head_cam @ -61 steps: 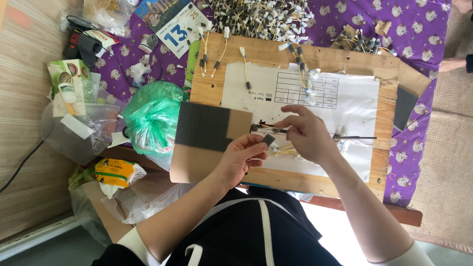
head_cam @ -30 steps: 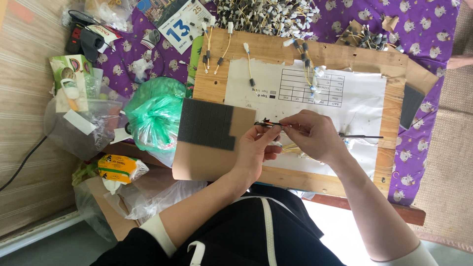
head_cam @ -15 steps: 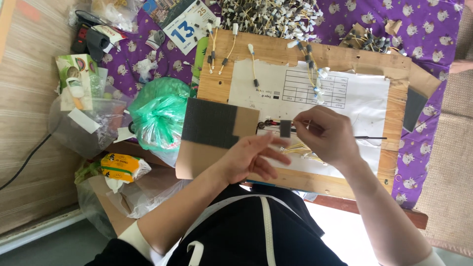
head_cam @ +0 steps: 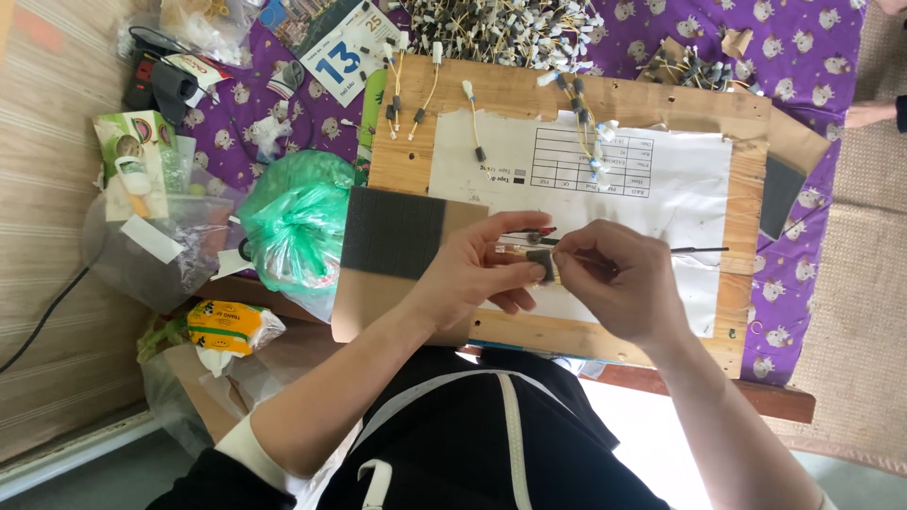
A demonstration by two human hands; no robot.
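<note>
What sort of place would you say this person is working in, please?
Probably a home workbench for small wire assembly. Both hands, left hand and right hand, work a small part over a wooden board bearing a paper sheet, with a heap of finished wire pieces on purple cloth.

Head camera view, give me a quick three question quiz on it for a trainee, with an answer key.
1. True or false: both hands meet at the small dark sleeve on the thin wires over the white paper sheet.
2. What lies just left of the wooden board? A) a green plastic bag B) a red bucket C) a glass jar
3. Fill in: the cloth under the board is ____ with a small white pattern.

Key:
1. True: the left hand and right hand both pinch there.
2. A, the green plastic bag.
3. Purple.
</note>
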